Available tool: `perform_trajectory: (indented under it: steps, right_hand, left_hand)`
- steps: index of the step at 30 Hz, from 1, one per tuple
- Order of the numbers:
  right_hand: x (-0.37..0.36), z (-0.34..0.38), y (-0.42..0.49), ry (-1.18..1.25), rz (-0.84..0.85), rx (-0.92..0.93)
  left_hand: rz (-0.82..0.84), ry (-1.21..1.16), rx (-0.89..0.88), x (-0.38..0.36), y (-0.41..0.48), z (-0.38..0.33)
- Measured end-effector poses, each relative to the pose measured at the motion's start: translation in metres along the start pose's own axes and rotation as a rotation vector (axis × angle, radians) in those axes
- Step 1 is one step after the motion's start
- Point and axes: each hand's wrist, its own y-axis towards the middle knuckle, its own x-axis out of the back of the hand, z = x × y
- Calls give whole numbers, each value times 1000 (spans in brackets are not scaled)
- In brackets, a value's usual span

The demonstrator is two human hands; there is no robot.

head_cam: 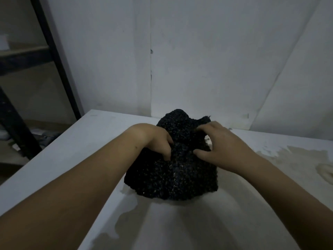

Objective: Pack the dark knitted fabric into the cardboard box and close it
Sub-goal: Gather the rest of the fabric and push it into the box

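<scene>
A dim room with pale papered walls backs a smooth white table, blotched with brownish stains toward the right. On it, near the middle, sits the dark knitted fabric, a lumpy, coarse, nubbly heap. The left hand and the right hand both dig curled fingers into its top, gripping it.

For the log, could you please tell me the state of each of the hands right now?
Left hand: fingers curled into the dark knitted fabric, gripping it.
Right hand: gripping the same fabric between thumb and fingers.
</scene>
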Motion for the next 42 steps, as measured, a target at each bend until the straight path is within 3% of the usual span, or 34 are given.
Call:
perform_trajectory:
  steps: [7,14,18,21,24,26,27,33,38,42]
  right_hand:
    - [-19,1,0,-179,13,99]
    - [-14,18,32,-202,569,-90]
    - [-17,27,42,-256,649,-135]
    - [-17,25,33,-249,519,-76]
    - [-8,15,14,-133,87,99]
    - [-1,8,5,-39,-144,69]
    - [-1,6,3,-47,-178,38]
    - [-23,5,14,-188,94,62]
    - [-22,16,41,-202,510,-50]
    - [-14,23,50,-200,600,-59]
  left_hand:
    - [-83,-135,-104,-19,3,22]
    - [-132,-213,-158,-31,6,29]
    - [-120,-129,-135,-22,2,25]
    - [-99,-77,-94,-18,-2,17]
    - [-82,-56,-61,-15,-3,13]
    - [-72,-43,-54,-15,-4,12]
    - [-69,-41,-54,-15,-4,12]
    - [-90,-62,-84,-24,-2,17]
    - [-109,-76,-94,-34,9,27]
    - [-107,-82,-70,-30,9,26]
